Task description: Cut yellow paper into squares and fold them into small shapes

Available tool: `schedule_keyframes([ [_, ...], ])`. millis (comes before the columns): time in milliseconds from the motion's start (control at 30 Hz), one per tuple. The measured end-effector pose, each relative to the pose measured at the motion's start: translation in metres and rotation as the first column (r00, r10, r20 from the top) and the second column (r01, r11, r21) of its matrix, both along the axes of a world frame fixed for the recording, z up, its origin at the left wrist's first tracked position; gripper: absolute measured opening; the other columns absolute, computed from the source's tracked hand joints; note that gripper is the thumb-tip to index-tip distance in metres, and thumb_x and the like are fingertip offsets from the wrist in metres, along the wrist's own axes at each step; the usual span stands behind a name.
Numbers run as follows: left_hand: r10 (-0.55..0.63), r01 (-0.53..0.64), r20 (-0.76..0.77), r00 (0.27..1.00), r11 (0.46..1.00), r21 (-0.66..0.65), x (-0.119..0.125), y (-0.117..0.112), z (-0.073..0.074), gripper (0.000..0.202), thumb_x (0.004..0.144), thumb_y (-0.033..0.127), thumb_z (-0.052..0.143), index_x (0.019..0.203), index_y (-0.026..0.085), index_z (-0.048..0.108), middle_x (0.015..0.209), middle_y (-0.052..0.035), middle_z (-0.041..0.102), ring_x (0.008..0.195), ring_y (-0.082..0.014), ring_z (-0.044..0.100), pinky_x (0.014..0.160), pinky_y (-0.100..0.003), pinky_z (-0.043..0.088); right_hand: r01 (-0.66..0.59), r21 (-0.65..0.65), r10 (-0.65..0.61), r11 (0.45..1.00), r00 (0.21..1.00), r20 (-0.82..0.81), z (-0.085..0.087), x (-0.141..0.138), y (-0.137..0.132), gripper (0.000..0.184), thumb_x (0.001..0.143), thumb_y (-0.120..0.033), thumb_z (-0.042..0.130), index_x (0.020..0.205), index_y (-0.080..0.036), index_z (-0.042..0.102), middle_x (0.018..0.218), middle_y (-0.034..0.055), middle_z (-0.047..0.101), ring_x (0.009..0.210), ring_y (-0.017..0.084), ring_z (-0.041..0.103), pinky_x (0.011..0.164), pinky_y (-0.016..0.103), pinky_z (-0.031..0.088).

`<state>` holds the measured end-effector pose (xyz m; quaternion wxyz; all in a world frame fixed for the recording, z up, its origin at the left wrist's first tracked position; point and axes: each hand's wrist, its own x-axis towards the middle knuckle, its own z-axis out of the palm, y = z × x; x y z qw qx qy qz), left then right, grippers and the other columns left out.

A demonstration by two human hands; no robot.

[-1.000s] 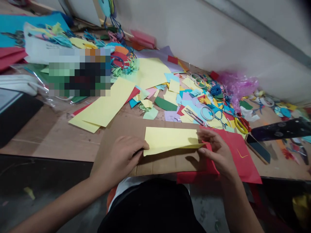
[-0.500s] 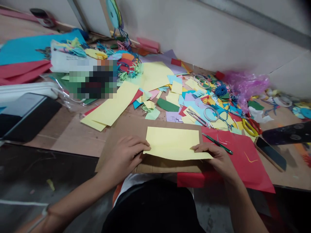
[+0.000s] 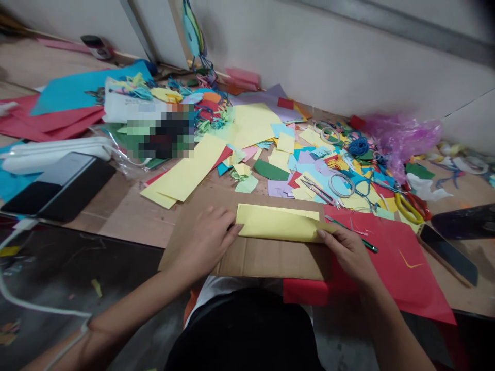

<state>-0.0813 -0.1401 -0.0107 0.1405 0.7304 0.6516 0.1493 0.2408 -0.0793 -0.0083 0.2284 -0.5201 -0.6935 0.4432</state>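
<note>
Just below centre of the head view, holding yellow paper (image 3: 276, 225) on cardboard (image 3: 270, 258), folded over lengthwise. Pinching the left end with left hand (image 3: 212, 234), thumb on top, other fingers curled close; pinching the right end with right hand (image 3: 348, 247), over red paper (image 3: 402, 263). Mostly doubled, judging by the strip left uncovered along the top; apparently not yet creased flat.

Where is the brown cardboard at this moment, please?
In the head view, the cardboard lies at lower centre, beneath the folded yellow paper between the left hand and right hand, with red paper to its right.
</note>
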Motion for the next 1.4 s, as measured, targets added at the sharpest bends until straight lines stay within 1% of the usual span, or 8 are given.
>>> schedule_keyframes([
  [167,0.034,-0.04,-0.196,0.98,0.999,-0.023,0.009,0.002,0.003,0.024,0.101,0.03,0.045,0.084,0.02,0.058,0.09,-0.0083,0.062,0.089,-0.0287,0.055,0.076,-0.041,0.041,0.028,0.073,-0.039,0.997,0.988,0.151,-0.002,-0.006,0.006,0.039,0.094,-0.052,0.053,0.089,-0.018,0.071,0.087,0.0064,0.073,0.078,0.023,0.064,0.066,0.031,0.047],
  [267,0.058,-0.064,-0.219,0.974,0.998,-0.022,0.012,0.001,0.003,0.023,0.101,0.028,0.045,0.085,0.019,0.059,0.092,-0.0083,0.063,0.09,-0.0288,0.055,0.079,-0.042,0.042,-0.005,0.119,-0.021,0.993,0.976,0.217,-0.003,-0.01,0.009,0.04,0.096,-0.052,0.049,0.088,-0.019,0.067,0.084,0.0062,0.071,0.077,0.023,0.063,0.065,0.031,0.044],
  [433,0.094,-0.1,-0.218,0.971,0.995,-0.016,0.014,0.0,0.0,0.023,0.1,0.027,0.046,0.084,0.019,0.06,0.093,-0.0083,0.063,0.09,-0.0285,0.055,0.08,-0.043,0.042,-0.053,0.233,-0.039,0.971,0.927,0.374,-0.003,-0.014,0.015,0.042,0.096,-0.054,0.046,0.072,-0.021,0.056,0.064,0.0026,0.06,0.06,0.02,0.055,0.057,0.029,0.036],
  [500,0.1,-0.106,-0.218,0.971,0.994,-0.016,0.014,0.0,0.0,0.023,0.099,0.027,0.047,0.083,0.019,0.06,0.092,-0.0081,0.062,0.091,-0.0284,0.055,0.08,-0.043,0.041,-0.08,0.254,-0.032,0.964,0.911,0.41,-0.003,-0.015,0.017,0.043,0.097,-0.056,0.045,0.071,-0.022,0.054,0.061,0.002,0.058,0.058,0.02,0.053,0.056,0.029,0.034],
  [667,0.123,-0.13,-0.206,0.971,0.991,-0.021,0.014,0.002,0.002,0.024,0.098,0.026,0.048,0.078,0.019,0.059,0.089,-0.0078,0.061,0.09,-0.0286,0.053,0.077,-0.042,0.04,-0.107,0.229,-0.004,0.967,0.9,0.437,-0.004,-0.015,0.02,0.043,0.098,-0.055,0.042,0.074,-0.021,0.054,0.065,0.0031,0.061,0.06,0.02,0.054,0.057,0.029,0.034],
  [900,0.125,-0.133,-0.219,0.968,0.991,-0.021,0.014,0.003,-0.001,0.023,0.099,0.026,0.048,0.079,0.019,0.058,0.09,-0.0079,0.06,0.089,-0.0287,0.052,0.075,-0.042,0.038,-0.114,0.219,0.005,0.969,0.895,0.446,-0.005,-0.016,0.02,0.041,0.098,-0.053,0.042,0.071,-0.023,0.048,0.063,0.0016,0.057,0.059,0.02,0.053,0.057,0.028,0.034],
  [1233,0.152,-0.163,-0.205,0.967,0.986,-0.036,0.015,0.003,0.001,0.023,0.098,0.027,0.046,0.079,0.02,0.057,0.09,-0.0079,0.061,0.088,-0.0291,0.052,0.075,-0.042,0.037,-0.115,0.302,-0.03,0.946,0.898,0.439,-0.007,-0.02,0.019,0.039,0.097,-0.051,0.042,0.068,-0.025,0.036,0.058,-0.0017,0.049,0.052,0.017,0.045,0.052,0.027,0.03],
  [1400,0.167,-0.178,-0.192,0.967,0.983,-0.04,0.016,0.003,0.001,0.023,0.098,0.027,0.047,0.078,0.021,0.056,0.088,-0.0076,0.061,0.086,-0.0286,0.053,0.074,-0.041,0.036,-0.129,0.32,-0.034,0.938,0.889,0.457,-0.009,-0.02,0.019,0.037,0.098,-0.049,0.041,0.07,-0.026,0.038,0.058,-0.0013,0.051,0.052,0.018,0.046,0.052,0.026,0.031],
])
